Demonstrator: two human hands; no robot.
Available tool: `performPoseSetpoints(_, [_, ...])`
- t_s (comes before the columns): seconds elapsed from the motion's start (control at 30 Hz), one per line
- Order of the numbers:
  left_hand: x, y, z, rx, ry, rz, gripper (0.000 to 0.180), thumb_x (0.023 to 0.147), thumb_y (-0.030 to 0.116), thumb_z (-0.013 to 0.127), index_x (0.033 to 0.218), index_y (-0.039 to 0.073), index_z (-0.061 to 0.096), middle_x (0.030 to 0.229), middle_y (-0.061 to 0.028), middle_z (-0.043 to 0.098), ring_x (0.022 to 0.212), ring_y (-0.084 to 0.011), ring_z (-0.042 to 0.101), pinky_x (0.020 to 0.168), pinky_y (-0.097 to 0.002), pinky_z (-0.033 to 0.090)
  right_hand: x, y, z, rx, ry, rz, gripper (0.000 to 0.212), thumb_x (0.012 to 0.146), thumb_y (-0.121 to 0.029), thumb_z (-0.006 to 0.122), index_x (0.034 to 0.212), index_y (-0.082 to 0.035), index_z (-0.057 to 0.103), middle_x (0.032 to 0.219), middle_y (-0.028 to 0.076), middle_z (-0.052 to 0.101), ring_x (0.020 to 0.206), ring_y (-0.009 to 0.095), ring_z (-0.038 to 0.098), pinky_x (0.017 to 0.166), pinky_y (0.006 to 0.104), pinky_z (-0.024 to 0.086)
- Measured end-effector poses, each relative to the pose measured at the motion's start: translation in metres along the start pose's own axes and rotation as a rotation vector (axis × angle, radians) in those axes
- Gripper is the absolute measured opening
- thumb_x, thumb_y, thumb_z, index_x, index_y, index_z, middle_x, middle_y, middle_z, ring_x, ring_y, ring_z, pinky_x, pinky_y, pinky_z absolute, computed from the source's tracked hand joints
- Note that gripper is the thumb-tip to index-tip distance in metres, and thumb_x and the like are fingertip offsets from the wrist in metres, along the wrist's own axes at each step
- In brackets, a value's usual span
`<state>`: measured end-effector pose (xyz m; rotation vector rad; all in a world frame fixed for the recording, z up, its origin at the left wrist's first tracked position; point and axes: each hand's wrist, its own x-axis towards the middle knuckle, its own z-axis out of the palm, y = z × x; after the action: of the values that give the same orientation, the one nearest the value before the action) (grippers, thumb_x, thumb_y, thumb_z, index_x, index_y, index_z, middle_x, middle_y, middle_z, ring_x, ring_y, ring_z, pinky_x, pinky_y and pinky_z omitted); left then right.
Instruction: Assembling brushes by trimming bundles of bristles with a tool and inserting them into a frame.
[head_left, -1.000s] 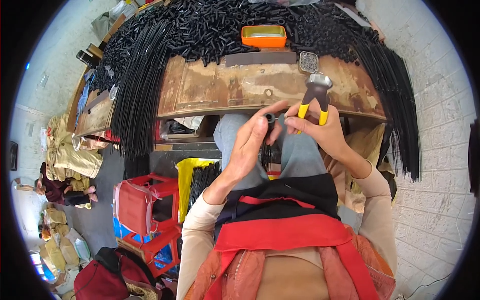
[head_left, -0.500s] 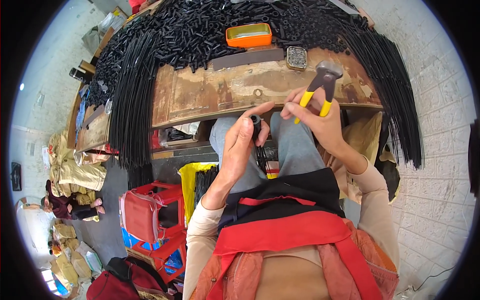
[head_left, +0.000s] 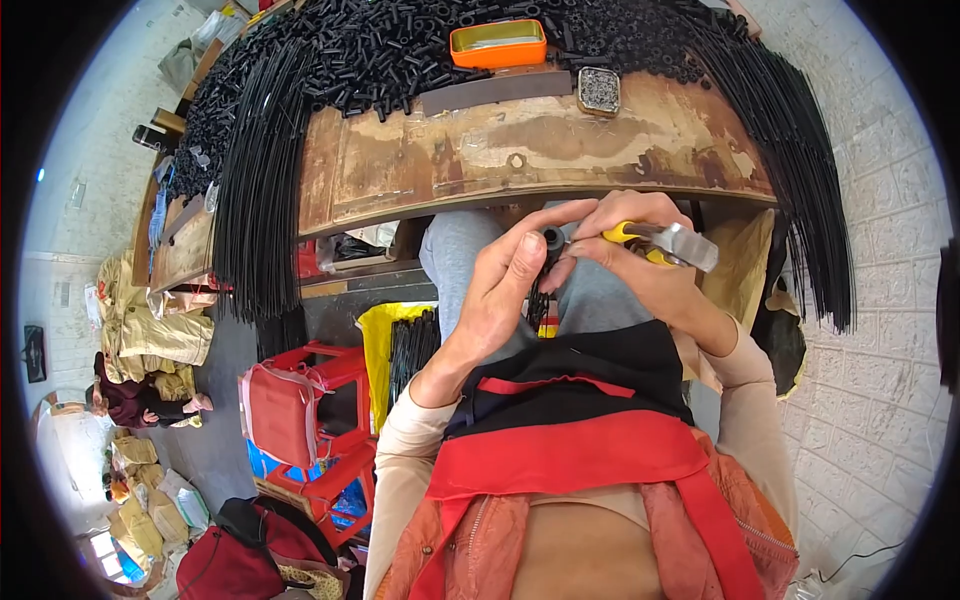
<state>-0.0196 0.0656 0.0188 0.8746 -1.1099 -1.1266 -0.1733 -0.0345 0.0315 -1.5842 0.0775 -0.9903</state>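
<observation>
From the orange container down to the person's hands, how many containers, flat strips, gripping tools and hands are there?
Containers: 2 (orange container, small square container)
Flat strip: 1
Yellow-handled pincers: 1
Hands: 2 (left hand, right hand)
Total: 6

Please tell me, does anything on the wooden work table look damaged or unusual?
Yes: the wooden tabletop looks worn. Its surface is blotchy and uneven in colour, with dark stains near the front edge, toward the right.
</observation>
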Motion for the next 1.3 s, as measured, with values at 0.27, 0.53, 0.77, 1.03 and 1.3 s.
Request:
performPoseSetpoints(0.27, [-0.001, 0.006, 0.002, 0.044, 0.007, -0.007, 0.058, 0.105, 0.045, 0.035, 0.136, -0.002, 0.049, 0.076, 0.0036, 0.046, 0.068, -0.0061, 0.037, 0.064, -0.0208, 0.032, 0.005, 0.0, -0.001, 0.019, -0.116, -0.132, 0.023, 0.087, 0.012, 0.061, 0.106, 0.004, 0.052, 0.098, 0.021, 0.062, 0.078, 0.028, 0.071, 0.067, 0.0338, 0.059])
performPoseSetpoints(0.53, [-0.002, 0.006, 0.0, 0.041, -0.016, 0.011, 0.059, 0.105, 0.045, 0.034, 0.137, -0.002, 0.048, 0.077, 0.0036, 0.047, 0.07, -0.0064, 0.037, 0.065, -0.0209, 0.032, 0.005, 0.001, 0.001, -0.019, -0.113, -0.137, 0.02, 0.088, 0.012, 0.06, 0.106, 0.004, 0.054, 0.093, 0.017, 0.06, 0.078, 0.028, 0.071, 0.066, 0.0342, 0.06])
performPoseSetpoints(0.77, [-0.003, 0.007, -0.009, 0.016, -0.066, -0.081, 0.074, 0.1, 0.056, 0.039, 0.14, -0.007, 0.042, 0.107, -0.0059, 0.056, 0.091, -0.0089, 0.05, 0.077, -0.02, 0.039, 0.006, 0.003, 0.001, 0.033, -0.118, -0.104, 0.017, 0.088, 0.008, 0.061, 0.105, 0.005, 0.055, 0.091, 0.015, 0.059, 0.078, 0.029, 0.071, 0.066, 0.0339, 0.059])
performPoseSetpoints(1.03, [0.0, 0.001, -0.007, 0.036, -0.034, 0.018, 0.06, 0.105, 0.044, 0.035, 0.141, -0.002, 0.045, 0.081, 0.0031, 0.048, 0.071, -0.0066, 0.038, 0.068, -0.0198, 0.033, 0.004, 0.006, -0.003, -0.126, -0.105, -0.163, 0.019, 0.087, 0.002, 0.067, 0.105, 0.002, 0.06, 0.09, 0.014, 0.063, 0.079, 0.024, 0.071, 0.066, 0.0311, 0.055])
performPoseSetpoints(1.3, [0.0, 0.0, -0.015, -0.07, -0.054, -0.084, 0.067, 0.103, 0.05, 0.034, 0.15, 0.002, 0.03, 0.079, 0.0048, 0.04, 0.068, -0.0052, 0.033, 0.06, -0.0189, 0.028, 0.026, -0.004, -0.003, -0.283, -0.124, 0.03, 0.025, 0.078, -0.002, 0.076, 0.097, -0.004, 0.06, 0.081, 0.004, 0.061, 0.073, 0.011, 0.057, 0.064, 0.025, 0.047])
